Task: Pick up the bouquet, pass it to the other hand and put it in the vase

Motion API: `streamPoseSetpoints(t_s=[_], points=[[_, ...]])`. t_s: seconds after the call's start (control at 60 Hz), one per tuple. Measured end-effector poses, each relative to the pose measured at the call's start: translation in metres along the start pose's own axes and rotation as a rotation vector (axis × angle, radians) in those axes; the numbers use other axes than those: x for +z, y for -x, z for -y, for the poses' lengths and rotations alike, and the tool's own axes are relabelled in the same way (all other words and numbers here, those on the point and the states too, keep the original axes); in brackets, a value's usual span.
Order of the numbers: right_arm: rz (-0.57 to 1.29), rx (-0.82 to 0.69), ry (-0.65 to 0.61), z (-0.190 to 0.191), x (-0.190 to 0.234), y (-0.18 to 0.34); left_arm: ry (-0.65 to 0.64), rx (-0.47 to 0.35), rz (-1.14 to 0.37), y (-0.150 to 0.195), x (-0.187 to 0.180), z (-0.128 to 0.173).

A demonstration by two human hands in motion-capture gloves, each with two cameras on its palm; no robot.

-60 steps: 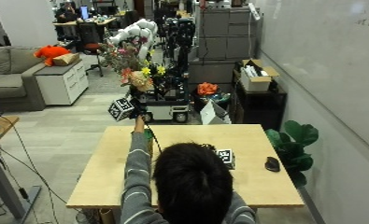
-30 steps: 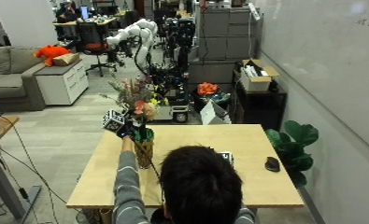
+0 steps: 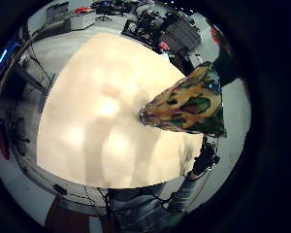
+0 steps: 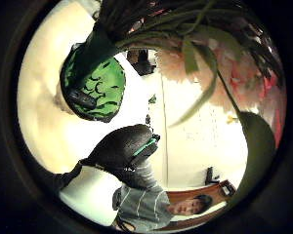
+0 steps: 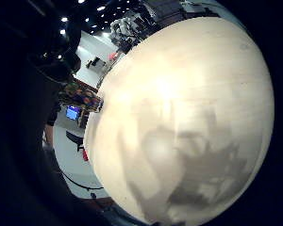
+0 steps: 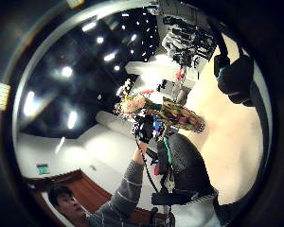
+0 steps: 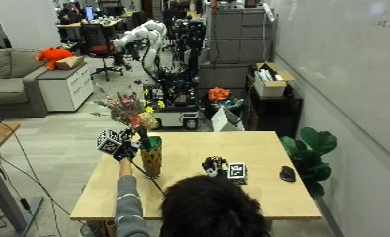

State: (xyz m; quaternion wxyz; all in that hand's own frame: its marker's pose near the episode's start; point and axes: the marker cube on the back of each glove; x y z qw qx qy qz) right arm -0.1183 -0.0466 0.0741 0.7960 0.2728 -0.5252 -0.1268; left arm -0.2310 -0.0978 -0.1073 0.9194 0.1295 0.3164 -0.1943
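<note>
The left hand (image 7: 124,149) grips the bouquet (image 7: 130,111) stems, already seated in the vase (image 7: 151,158) on the bench (image 7: 260,148). The right hand (image 7: 214,165) rests flat, released. Last step: letting go cleanly without tipping the vase.

Vase (image 7: 151,160) is being shown w/ mottled yellow, orange & dark green pattern, green at rim. Bouquet (image 7: 130,111) is being seen in pink, red, yellow w/ green leaves. Worktop (image 7: 260,153) is being shown pale wood. Sleeve (image 7: 127,200) is being seen grey-striped.
</note>
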Motion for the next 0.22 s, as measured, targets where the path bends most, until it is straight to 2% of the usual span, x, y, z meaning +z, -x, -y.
streamPoseSetpoints(t_s=[0.067,0.1,0.133,0.167,0.217], points=[[0.025,0.018,0.011,-0.002,0.000,0.003,-0.103,-0.041,0.085,0.018,0.008,0.023],[0.004,0.017,0.000,0.000,-0.001,0.000,-0.131,-0.027,0.090,0.017,0.004,0.020],[-0.016,0.002,-0.008,0.003,-0.002,-0.001,-0.087,0.057,0.010,0.006,0.002,0.008],[-0.034,-0.027,-0.014,0.006,-0.003,-0.002,-0.006,0.118,-0.071,0.001,0.010,0.008],[-0.054,-0.038,-0.017,0.007,-0.004,-0.003,0.058,0.140,-0.114,0.003,0.022,0.019]])
